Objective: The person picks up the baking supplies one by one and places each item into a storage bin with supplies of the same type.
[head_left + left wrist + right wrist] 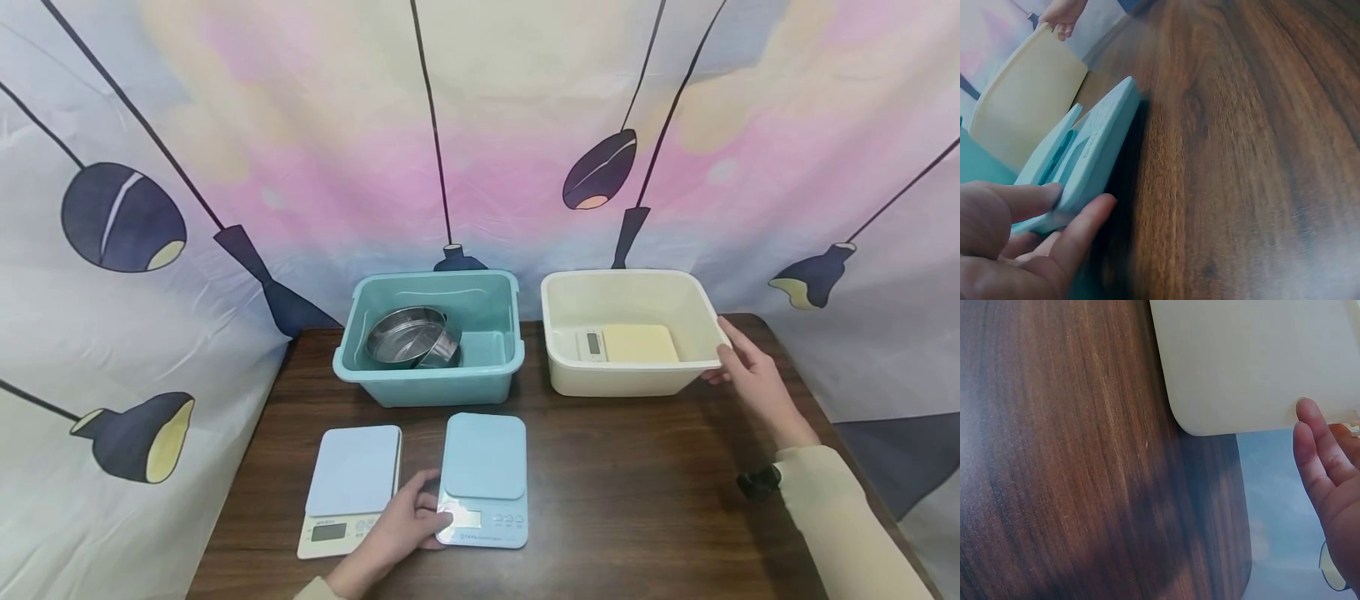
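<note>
My left hand (401, 523) pinches the lower left corner of a light blue kitchen scale (486, 460), thumb on top and fingers below. In the left wrist view that scale (1100, 134) looks tilted, with a dark gap or shadow beneath its near edge. At the right, my right hand (759, 385) holds the right rim of a cream plastic basin (618, 382); two fingertips (1307, 407) lie against its outer wall in the right wrist view. Inside the basin sits a scale with a pale yellow platform (640, 343). A white kitchen scale (354, 471) lies just left of my left hand.
Left of the cream basin stands a teal plastic basin (438, 388) holding a round metal sieve (405, 337) and another metal vessel (442, 348). Both basins are at the back of the brown wooden table (637, 492), before a hanging cloth (495, 125) printed with lamps.
</note>
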`<state>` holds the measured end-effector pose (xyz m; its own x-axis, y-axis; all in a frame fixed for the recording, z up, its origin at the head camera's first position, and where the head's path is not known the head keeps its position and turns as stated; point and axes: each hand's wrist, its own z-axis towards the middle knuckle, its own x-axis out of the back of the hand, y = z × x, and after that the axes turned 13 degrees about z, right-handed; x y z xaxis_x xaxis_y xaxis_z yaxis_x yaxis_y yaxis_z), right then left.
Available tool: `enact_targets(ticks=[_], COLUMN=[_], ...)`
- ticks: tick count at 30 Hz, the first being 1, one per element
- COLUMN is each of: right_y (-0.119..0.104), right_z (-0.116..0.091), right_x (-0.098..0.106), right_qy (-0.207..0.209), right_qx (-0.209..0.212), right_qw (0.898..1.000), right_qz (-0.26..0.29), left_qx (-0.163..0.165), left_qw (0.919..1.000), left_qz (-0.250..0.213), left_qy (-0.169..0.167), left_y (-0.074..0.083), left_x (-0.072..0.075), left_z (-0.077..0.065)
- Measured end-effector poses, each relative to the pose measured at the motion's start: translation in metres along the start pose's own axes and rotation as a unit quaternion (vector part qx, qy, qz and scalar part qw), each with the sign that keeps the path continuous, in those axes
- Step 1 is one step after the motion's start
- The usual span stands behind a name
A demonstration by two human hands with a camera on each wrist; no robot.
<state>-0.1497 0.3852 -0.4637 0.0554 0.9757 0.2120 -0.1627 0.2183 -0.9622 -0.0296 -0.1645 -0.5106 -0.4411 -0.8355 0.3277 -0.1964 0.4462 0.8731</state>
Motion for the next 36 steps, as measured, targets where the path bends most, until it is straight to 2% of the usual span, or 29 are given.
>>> enact_targets(ticks=[8,17,36], right_y=[0.002,0.002,0.003], right_z=[0.001,0.0,-0.002], right_x=[0.0,0.0,-0.001], right_qy=[0.001,0.006,0.009], right_qx=[0.003,-0.01,-0.005], right_qw=[1.0,1.0,1.0], right_qz=[0.001,-0.018,-0.011], left_qx=[0.013,0.037,-0.003], left_qw=[0.998,0.9914,0.9874], left_qz=[-0.06,-0.123,-0.144], left_qy=[-0.012,-0.027,-0.065], left_y=[-0.006,-0.006,0.021], left_x=[0.003,0.003,-0.006], left_z=[-0.003,-0.005,-0.014])
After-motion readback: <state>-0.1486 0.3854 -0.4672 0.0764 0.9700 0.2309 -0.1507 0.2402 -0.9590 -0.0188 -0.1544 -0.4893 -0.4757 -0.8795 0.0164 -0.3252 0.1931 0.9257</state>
